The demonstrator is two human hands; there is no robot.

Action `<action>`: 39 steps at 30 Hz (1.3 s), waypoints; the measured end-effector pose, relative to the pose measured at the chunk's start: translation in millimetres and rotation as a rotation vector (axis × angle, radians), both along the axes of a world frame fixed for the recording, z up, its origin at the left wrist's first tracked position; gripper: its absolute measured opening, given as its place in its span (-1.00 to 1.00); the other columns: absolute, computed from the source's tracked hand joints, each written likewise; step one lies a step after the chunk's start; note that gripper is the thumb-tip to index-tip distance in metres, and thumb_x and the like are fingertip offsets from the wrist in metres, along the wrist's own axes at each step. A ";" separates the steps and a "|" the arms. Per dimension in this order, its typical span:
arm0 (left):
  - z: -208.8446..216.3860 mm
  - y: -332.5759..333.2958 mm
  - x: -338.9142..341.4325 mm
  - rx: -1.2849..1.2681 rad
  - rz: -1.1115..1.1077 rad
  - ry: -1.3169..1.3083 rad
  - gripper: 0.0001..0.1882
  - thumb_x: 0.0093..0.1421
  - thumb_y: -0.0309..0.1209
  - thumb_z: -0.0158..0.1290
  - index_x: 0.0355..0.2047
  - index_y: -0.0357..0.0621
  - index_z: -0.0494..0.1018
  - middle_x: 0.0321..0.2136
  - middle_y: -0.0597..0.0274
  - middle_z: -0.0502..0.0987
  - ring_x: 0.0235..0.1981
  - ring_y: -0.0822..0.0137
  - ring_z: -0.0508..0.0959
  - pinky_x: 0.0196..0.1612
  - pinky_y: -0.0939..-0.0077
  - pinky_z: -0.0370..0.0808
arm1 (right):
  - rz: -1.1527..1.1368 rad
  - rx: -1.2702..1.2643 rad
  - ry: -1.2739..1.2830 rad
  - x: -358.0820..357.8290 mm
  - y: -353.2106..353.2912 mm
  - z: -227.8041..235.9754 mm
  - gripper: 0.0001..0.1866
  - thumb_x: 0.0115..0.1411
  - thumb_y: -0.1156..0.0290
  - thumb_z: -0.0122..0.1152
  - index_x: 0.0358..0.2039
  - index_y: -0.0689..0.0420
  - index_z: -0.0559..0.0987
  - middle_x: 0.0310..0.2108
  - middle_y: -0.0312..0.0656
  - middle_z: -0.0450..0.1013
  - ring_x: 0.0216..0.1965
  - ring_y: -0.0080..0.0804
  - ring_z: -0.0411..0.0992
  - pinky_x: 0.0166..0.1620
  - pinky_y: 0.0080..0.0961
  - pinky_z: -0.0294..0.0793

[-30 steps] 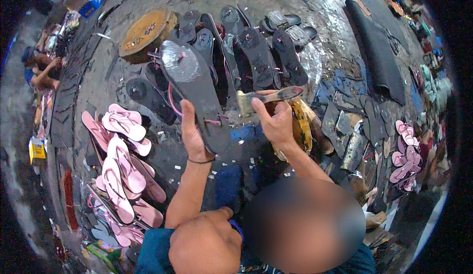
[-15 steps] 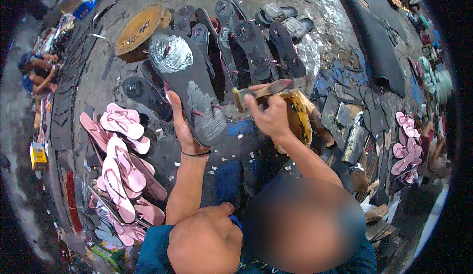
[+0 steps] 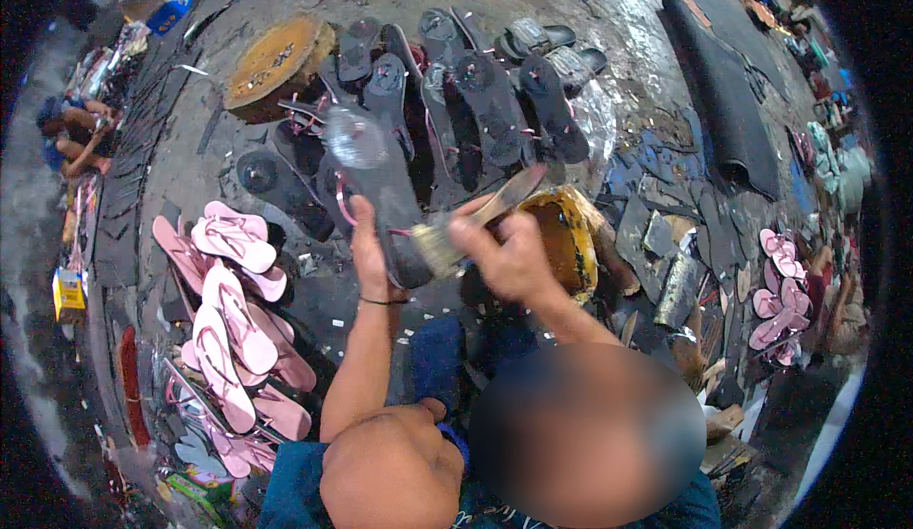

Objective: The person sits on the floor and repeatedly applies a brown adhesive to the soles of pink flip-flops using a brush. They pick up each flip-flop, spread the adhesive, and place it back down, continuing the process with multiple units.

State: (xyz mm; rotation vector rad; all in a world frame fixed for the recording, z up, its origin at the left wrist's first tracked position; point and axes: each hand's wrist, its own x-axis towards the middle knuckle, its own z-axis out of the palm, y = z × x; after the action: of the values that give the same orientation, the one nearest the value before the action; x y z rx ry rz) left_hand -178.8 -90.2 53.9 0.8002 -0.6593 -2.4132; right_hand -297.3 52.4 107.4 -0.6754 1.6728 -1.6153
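My left hand point(image 3: 369, 248) grips the edge of a flip-flop point(image 3: 388, 172), its black underside facing up. A shiny wet patch shows at its far end, and a pink strap plug pokes through near my thumb. In my right hand point(image 3: 509, 251) is a wide brush point(image 3: 512, 196) with a wooden handle, its pale bristles against the near right edge of the sole; whether they touch is blurred. Just right of my right hand stands a yellow tub point(image 3: 592, 261) with brownish residue inside.
Several upturned black flip-flops point(image 3: 487, 101) lie ahead beside a round wooden block point(image 3: 276, 58). Pink flip-flops point(image 3: 228, 291) are heaped at left, more pink ones point(image 3: 782, 291) at right. A black rubber sheet point(image 3: 718, 101) and scraps cover the right floor. Another person point(image 3: 81, 139) sits far left.
The flip-flop has tilted and turned in my left hand. My right hand has swung the brush leftward and down, bringing its bristles from beside the sole to its near end.
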 end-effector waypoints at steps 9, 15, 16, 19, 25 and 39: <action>18.0 20.4 -34.6 -0.040 -0.172 0.057 -0.43 0.36 -0.03 -0.12 0.21 -0.17 0.20 0.11 0.06 0.41 0.08 0.21 0.44 0.10 0.07 0.45 | -0.266 0.179 -0.001 -89.2 56.5 -55.5 -0.70 0.14 0.28 0.34 -0.20 0.21 0.62 -0.32 -0.30 0.56 -0.28 -0.52 0.48 -0.16 -0.50 0.48; -18.6 37.0 24.1 0.006 -0.187 -0.121 -0.46 0.38 -0.07 -0.12 0.24 -0.07 0.17 0.17 0.07 0.33 0.11 0.24 0.39 0.12 0.12 0.42 | -0.699 0.458 0.629 -251.5 111.1 -99.9 -0.74 0.12 0.25 0.28 -0.25 0.15 0.64 -0.39 -0.10 0.59 -0.34 -0.38 0.54 -0.22 -0.40 0.48; -24.3 42.1 27.5 0.032 -0.181 -0.136 -0.45 0.37 -0.08 -0.10 0.25 -0.08 0.16 0.15 0.08 0.36 0.08 0.25 0.41 0.11 0.13 0.43 | -0.662 0.576 0.718 -271.9 128.0 -125.0 -0.73 0.12 0.23 0.28 -0.25 0.13 0.65 -0.38 -0.10 0.59 -0.33 -0.35 0.55 -0.21 -0.38 0.49; -40.1 47.6 40.6 0.093 -0.157 -0.224 -0.46 0.37 -0.10 -0.08 0.23 -0.12 0.18 0.12 0.09 0.38 0.04 0.27 0.44 0.05 0.18 0.47 | -0.548 0.806 0.824 -308.3 158.4 -173.2 -0.70 0.13 0.20 0.26 -0.23 0.14 0.65 -0.34 -0.07 0.60 -0.28 -0.29 0.56 -0.17 -0.34 0.49; -52.1 16.1 74.5 -0.002 -0.054 -0.283 -0.54 0.35 -0.15 -0.05 0.14 -0.14 0.29 0.05 0.14 0.45 0.00 0.30 0.47 0.03 0.23 0.47 | -0.398 0.712 0.717 -292.6 162.3 -187.9 -0.61 0.19 0.09 0.19 -0.18 0.15 0.66 -0.24 -0.08 0.60 -0.20 -0.27 0.56 -0.08 -0.35 0.46; -123.3 -304.2 222.8 -0.456 0.684 -0.738 -0.69 0.19 -0.21 0.08 -0.19 -0.14 0.42 -0.36 0.23 0.41 -0.35 0.36 0.45 -0.30 0.48 0.42 | -0.413 0.361 0.442 -90.6 138.7 -25.9 -0.66 0.21 0.33 0.28 -0.05 0.20 0.52 -0.19 -0.26 0.49 -0.23 -0.51 0.45 -0.21 -0.52 0.47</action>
State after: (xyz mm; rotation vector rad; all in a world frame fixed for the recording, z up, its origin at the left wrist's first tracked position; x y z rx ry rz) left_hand 44.1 -394.4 -69.4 1.4267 -0.9560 -1.2614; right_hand -387.9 191.1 81.5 -0.5500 2.4862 -1.4287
